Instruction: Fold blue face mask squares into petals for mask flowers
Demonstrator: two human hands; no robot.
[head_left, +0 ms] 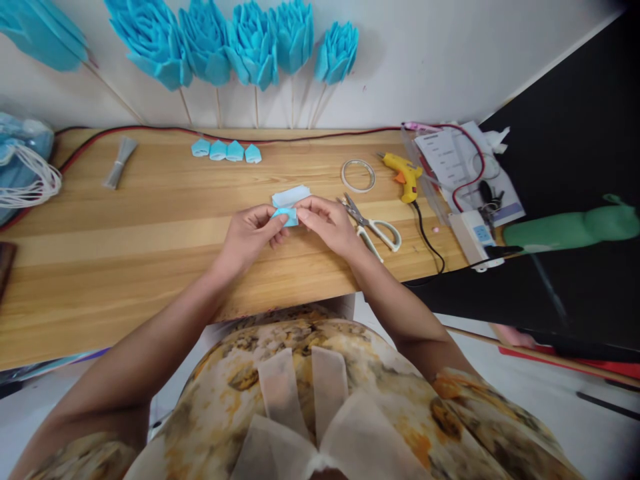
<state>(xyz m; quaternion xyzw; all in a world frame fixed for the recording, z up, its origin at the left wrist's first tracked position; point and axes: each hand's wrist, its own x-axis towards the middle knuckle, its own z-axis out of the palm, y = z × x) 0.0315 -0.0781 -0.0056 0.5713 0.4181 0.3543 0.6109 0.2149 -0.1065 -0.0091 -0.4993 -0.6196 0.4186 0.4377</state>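
Between my two hands is a small light-blue folded piece (291,217), paper or cloth, held just above the wooden table. My left hand (253,233) pinches its left side, thumb on top. At its right edge, my right hand (327,223) has thumb and forefinger pressed together on it. Just beyond my fingers lies a pale blue strip (291,196). Scissors with white handles (373,227) rest right beside my right hand, blades slightly apart. Farther back, several small folded blue pieces (219,151) sit in a row.
Several blue flowers on sticks (253,47) lean against the back wall. To the right are a tape roll (358,176), a yellow glue gun (405,175), a power strip (475,237) and a green bottle (570,227). A tied wire bundle (120,162) lies left, near bagged blue material (25,160).
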